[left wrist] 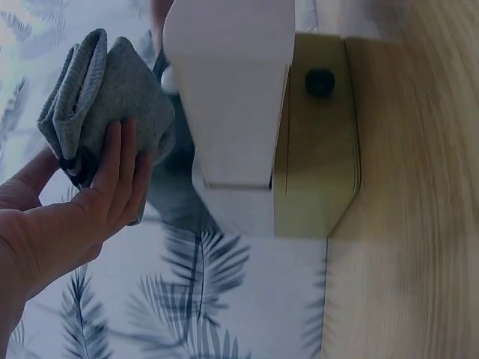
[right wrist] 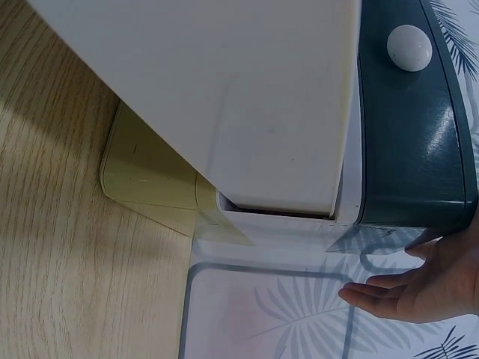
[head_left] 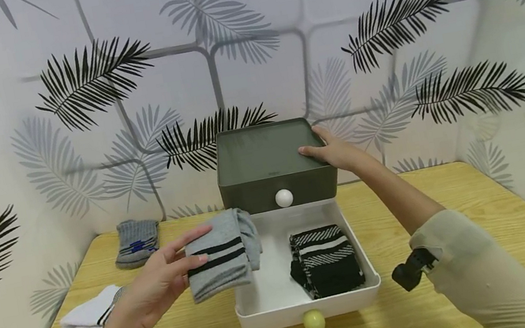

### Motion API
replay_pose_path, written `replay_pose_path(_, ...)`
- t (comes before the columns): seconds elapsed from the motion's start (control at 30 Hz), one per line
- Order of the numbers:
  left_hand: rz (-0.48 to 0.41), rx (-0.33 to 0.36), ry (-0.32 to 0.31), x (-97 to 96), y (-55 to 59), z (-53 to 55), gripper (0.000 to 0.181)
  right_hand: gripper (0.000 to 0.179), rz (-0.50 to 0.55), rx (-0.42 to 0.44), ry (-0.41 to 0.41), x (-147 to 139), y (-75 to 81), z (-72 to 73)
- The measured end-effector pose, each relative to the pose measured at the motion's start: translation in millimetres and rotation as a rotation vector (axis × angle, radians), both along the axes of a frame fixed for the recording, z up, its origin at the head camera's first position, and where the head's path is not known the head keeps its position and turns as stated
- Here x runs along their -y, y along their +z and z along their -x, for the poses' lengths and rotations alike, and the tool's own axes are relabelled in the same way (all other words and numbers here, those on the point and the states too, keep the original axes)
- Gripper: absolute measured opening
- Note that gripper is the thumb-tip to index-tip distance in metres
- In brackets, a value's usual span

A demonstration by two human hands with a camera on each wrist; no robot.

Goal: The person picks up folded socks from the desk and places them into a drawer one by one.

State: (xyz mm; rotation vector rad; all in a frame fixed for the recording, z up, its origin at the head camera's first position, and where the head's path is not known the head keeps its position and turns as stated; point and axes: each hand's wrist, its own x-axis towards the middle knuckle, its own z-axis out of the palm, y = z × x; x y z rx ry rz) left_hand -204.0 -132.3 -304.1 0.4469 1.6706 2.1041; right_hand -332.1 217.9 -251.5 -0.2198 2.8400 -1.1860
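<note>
My left hand pinches a folded pair of grey socks with black stripes, thumb on one side and fingers on the other. The bundle hangs over the left side of a pulled-out white drawer. Inside that drawer, toward the right, lies a folded pair of black-and-white patterned socks. My right hand rests on the right edge of the dark green top of the drawer box; in the right wrist view its fingers look fairly straight.
On the wooden table's left side lie white socks with dark stripes and dark grey socks with a blue mark. Below the white drawer is a yellow-green bottom drawer. A leaf-patterned cloth hangs behind the table.
</note>
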Motion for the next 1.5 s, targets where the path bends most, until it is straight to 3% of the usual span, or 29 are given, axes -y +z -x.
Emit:
replay_pose_path(0.2,0.061,0.002,-0.068,-30.4,-1.8,-3.6,0.052,0.079,-0.002,0.005,-0.007,2,-0.1,-0.3)
replay_pose_path(0.53,0.320,-0.160,-0.045,-67.2,-6.8,-1.7,0.053,0.079,0.011,0.014,-0.007,1,-0.7,1.8)
replay_pose_path(0.77,0.425,-0.275,-0.022,-79.6,-10.0,-1.5,0.052,0.080,0.014,0.015,-0.008,-1,-1.7,3.2)
replay_pose_path(0.87,0.538,-0.372,0.000,-82.3,-10.1,-1.9,0.053,0.080,0.014,0.013,-0.007,-1,-1.2,2.3)
replay_pose_path(1.0,0.750,-0.520,0.075,-87.6,-9.2,-3.6,0.053,0.079,0.011,0.007,-0.004,-1,-0.3,1.1)
replay_pose_path(1.1,0.842,-0.570,0.114,-89.8,-9.7,-6.0,0.056,0.079,0.015,0.012,-0.009,-1,-0.2,0.6)
replay_pose_path(1.27,0.869,-0.612,0.165,-88.6,-10.2,-7.7,0.061,0.079,0.019,0.017,-0.014,-1,-1.1,1.0)
replay_pose_path(1.5,0.776,-0.598,0.223,-82.1,-8.4,-6.4,0.060,0.079,0.012,0.010,-0.008,-2,-1.3,1.7)
